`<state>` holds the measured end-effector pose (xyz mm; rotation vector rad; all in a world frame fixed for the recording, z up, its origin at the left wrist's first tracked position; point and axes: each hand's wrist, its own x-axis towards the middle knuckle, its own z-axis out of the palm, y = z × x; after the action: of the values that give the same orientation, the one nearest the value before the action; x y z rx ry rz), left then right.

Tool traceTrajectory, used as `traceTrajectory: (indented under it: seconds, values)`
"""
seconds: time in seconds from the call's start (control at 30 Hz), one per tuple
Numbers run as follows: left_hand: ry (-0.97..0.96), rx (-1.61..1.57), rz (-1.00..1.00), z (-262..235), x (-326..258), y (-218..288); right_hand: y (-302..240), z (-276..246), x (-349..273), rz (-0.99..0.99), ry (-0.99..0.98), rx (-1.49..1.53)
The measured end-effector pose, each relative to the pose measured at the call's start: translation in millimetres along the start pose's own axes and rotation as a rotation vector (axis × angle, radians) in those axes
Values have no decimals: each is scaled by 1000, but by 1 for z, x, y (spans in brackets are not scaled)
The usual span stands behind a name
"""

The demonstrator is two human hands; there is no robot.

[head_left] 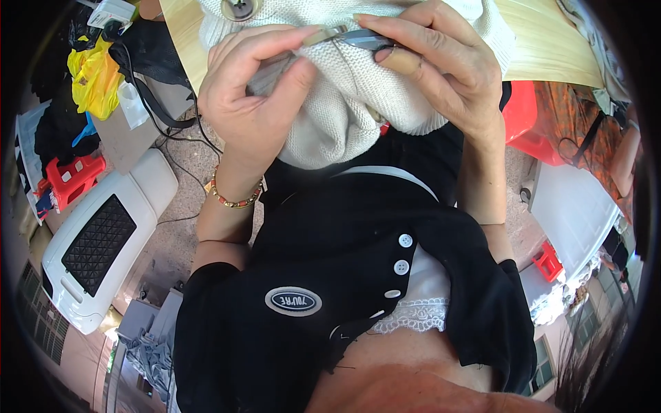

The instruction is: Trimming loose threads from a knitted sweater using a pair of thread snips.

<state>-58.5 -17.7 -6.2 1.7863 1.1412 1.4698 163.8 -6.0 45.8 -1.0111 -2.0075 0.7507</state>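
Two hands: both work at 12 o'clock in the view, over a cream knitted garment [344,103] bunched between them.
Left hand [251,93]: fingers curled and pressed together, thumb and forefinger pinching a fold of the knit along with a slim grey tool [272,72]; whether that tool is separate from the metal piece in the other hand cannot be told.
Right hand [441,65]: fingers bent, thumb and forefinger pinching a small metal blade-like tool [365,39] whose tip lies on the knit; one fingertip wears a tan wrap [401,63].
Garment: it hangs from a pale wooden tabletop [544,41] at 12 to 1 o'clock down toward the lap; a round metal button [239,8] sits on it at 11 o'clock.
Wrist: a beaded bracelet in red, gold and green [234,199] circles the left wrist.
Clothing: a black top with white buttons [401,266] and white lace trim [416,313] fills the centre and 6 o'clock.
Floor, 9 o'clock: a white appliance with a black quilted panel [96,241], near a red plastic stool [72,179].
Floor, 10 o'clock: a yellow plastic bag [93,79].
Floor, 3 o'clock: a white box [575,213], with a red plastic stool seat [527,120] above it.
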Motion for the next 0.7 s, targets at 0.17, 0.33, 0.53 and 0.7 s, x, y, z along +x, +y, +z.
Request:
traceTrajectory:
  seconds: [0.17,0.33,0.53,0.7]
  values:
    - [-6,-8,6,0,1,1,-3,0,2,-7,-5,-36]
    - [-12,-4,-19,0,1,4,-4,0,4,-25,-5,-53]
    - [-32,29,14,0,2,2,-4,1,4,-67,11,-105]
    - [-21,36,19,-1,1,1,-5,1,5,-44,0,-108]
